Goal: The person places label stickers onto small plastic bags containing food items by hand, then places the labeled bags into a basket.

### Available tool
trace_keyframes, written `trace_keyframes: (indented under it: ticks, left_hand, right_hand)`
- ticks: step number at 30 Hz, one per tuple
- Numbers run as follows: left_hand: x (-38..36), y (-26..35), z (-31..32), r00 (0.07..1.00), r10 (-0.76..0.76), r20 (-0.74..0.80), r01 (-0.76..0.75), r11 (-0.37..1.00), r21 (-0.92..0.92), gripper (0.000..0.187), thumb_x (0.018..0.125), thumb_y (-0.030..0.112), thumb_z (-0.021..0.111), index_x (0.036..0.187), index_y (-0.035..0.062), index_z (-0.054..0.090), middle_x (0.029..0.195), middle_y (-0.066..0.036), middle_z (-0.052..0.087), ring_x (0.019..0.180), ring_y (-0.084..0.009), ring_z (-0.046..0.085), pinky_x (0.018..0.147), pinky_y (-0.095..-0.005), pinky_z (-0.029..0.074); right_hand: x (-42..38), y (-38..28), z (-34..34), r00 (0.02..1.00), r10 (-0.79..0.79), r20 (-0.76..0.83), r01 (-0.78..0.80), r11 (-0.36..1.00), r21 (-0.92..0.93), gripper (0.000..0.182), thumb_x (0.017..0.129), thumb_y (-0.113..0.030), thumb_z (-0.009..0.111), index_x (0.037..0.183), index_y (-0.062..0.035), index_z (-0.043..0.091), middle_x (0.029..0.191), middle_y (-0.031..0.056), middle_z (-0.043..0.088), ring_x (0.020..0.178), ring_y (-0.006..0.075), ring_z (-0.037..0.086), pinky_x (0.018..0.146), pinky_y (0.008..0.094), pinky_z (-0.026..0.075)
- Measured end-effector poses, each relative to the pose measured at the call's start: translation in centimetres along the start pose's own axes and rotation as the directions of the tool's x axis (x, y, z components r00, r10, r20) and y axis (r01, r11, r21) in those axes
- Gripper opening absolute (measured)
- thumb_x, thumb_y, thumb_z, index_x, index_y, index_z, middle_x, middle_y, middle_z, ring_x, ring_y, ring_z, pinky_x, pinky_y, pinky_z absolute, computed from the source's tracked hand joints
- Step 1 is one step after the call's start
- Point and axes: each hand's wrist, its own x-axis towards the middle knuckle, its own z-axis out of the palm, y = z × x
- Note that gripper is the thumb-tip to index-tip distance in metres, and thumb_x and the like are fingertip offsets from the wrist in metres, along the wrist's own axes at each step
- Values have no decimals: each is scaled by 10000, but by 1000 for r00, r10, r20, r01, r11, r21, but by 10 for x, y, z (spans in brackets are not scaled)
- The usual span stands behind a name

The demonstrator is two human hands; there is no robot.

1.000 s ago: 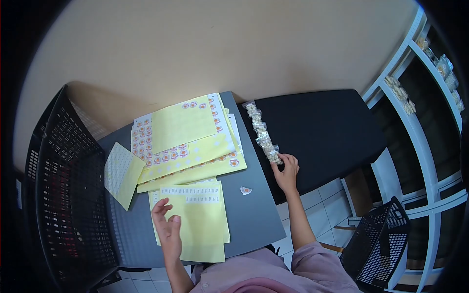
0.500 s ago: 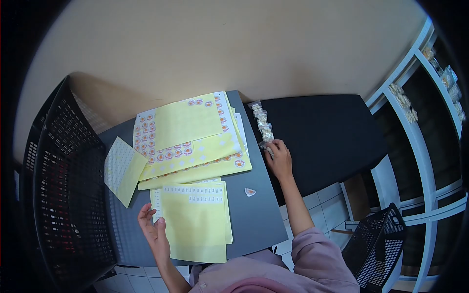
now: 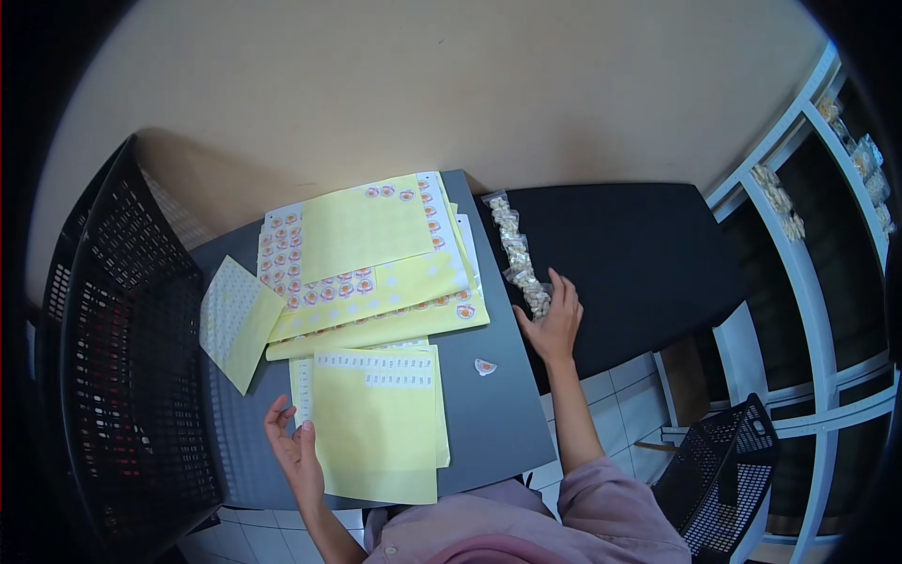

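My left hand (image 3: 296, 449) hovers, fingers curved and apart, by the left edge of a yellow label sheet (image 3: 376, 432) with rows of small white printed labels; it holds nothing. On the black surface at the right, my right hand (image 3: 558, 329) rests with thumb and fingers spread around the near end of a row of small clear packets (image 3: 517, 252). The packets have pale contents and overlap along the black surface's left edge. The nearest packet (image 3: 536, 301) lies between thumb and fingers, apparently not gripped. A single round-edged sticker (image 3: 485, 368) lies on the grey table.
Yellow sheets with round orange-and-pink stickers (image 3: 324, 293) are stacked at the back of the grey table (image 3: 498, 423). A folded label sheet (image 3: 240, 324) lies left, beside a large black basket (image 3: 132, 376). White shelving (image 3: 827, 282) with packets and another black basket (image 3: 719, 479) stand right.
My right hand has moved toward me and slightly right, its fingers opening from the packet. The near end of the packet row now shows uncovered. My left hand stays nearly still.
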Motion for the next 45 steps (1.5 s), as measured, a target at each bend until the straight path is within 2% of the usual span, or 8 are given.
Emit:
trace_keyframes:
  ticks: [4, 11, 24, 31, 37, 41, 43, 45]
  left_hand:
    - [1, -7, -6, 1000, 5, -13, -5, 999, 47, 400, 818, 100, 499, 1192, 29, 376, 1227, -80, 378, 1044, -173, 373, 834, -294, 357]
    - [1, 0, -6, 996, -73, -42, 73, 997, 8, 420, 786, 13, 492, 1184, -11, 361, 1209, -101, 359, 1049, -191, 347, 932, -328, 290]
    - [-9, -13, -37, 997, -41, -58, 39, 999, -31, 423, 788, 22, 520, 1182, 2, 370, 1243, -99, 351, 1063, -193, 350, 862, -308, 352]
    - [-18, -12, -90, 999, 46, -11, -47, 990, -135, 474, 750, 62, 609, 1171, 26, 394, 1224, -92, 371, 1009, -178, 414, 759, -287, 398]
    - [-50, -9, -194, 923, -43, 382, 106, 984, -144, 426, 751, 45, 618, 1131, 37, 426, 1084, -76, 498, 918, -145, 487, 773, -279, 395]
    - [-71, -20, -264, 935, -91, 343, 104, 994, -21, 370, 767, 53, 619, 1099, 34, 456, 1043, -69, 527, 907, -137, 504, 777, -266, 394]
    - [-94, -28, -301, 933, -291, 213, 315, 945, -90, 359, 754, 65, 643, 1080, 9, 502, 1025, -80, 549, 935, -155, 511, 773, -285, 416]
    - [-98, -24, -338, 951, -183, 250, 191, 981, -10, 369, 799, 166, 605, 1105, -24, 525, 1144, -146, 527, 1019, -242, 518, 862, -311, 411]
  right_hand:
    - [-22, 15, 12, 990, 143, 11, -143, 987, 75, 633, 663, -155, 688, 1217, -60, 396, 1060, 133, 492, 1026, 287, 457, 892, 413, 318]
    - [-21, 23, 20, 995, -60, -81, 73, 983, 170, 417, 695, -125, 674, 1068, -25, 515, 1048, 139, 486, 958, 302, 505, 812, 392, 397]
    - [-23, 14, 17, 998, -21, -65, 35, 977, 211, 437, 735, -75, 625, 1133, 4, 463, 1080, 194, 457, 978, 366, 490, 832, 384, 420]
    - [-3, 18, -10, 975, -69, -209, 116, 968, 222, 449, 691, -82, 654, 1090, 14, 472, 1064, 145, 465, 1020, 279, 460, 899, 353, 364]
    - [86, -106, -123, 811, -359, -462, 375, 925, -61, 321, 790, -87, 594, 1092, -19, 509, 1087, 105, 527, 987, 227, 512, 819, 321, 408]
    - [94, -291, -158, 601, -602, -526, 704, 710, -9, 310, 801, -50, 585, 1106, -37, 527, 1108, 80, 537, 999, 187, 516, 787, 290, 422]
    - [73, -392, -164, 472, -725, -502, 837, 547, -3, 276, 796, -34, 582, 1070, -33, 547, 1090, 83, 546, 997, 180, 517, 800, 288, 418]
    - [45, -483, -165, 340, -842, -418, 931, 365, 22, 265, 773, -57, 597, 1035, -36, 564, 1055, 88, 560, 966, 193, 534, 798, 302, 424]
